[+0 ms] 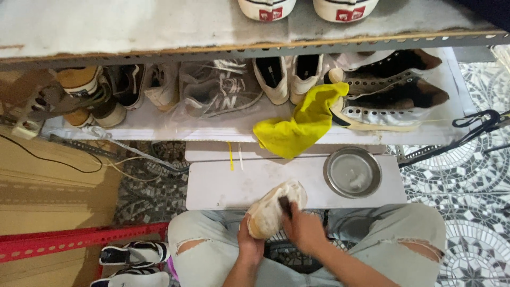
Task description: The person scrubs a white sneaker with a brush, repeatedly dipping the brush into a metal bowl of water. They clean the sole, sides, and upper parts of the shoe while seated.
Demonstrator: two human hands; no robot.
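A dirty cream-white shoe is held sole-up above my knees, at the near edge of a low white table. My left hand grips it from below at the heel end. My right hand lies against the shoe's right side and holds a small dark object, possibly a brush, pressed to the shoe. Both forearms reach up from the bottom of the head view.
A round metal bowl sits on the table's right. A yellow cloth hangs off a shelf with several shoes. More shoes stand on the upper shelf. Sandals lie beside a red metal bar. Patterned tile floor to the right.
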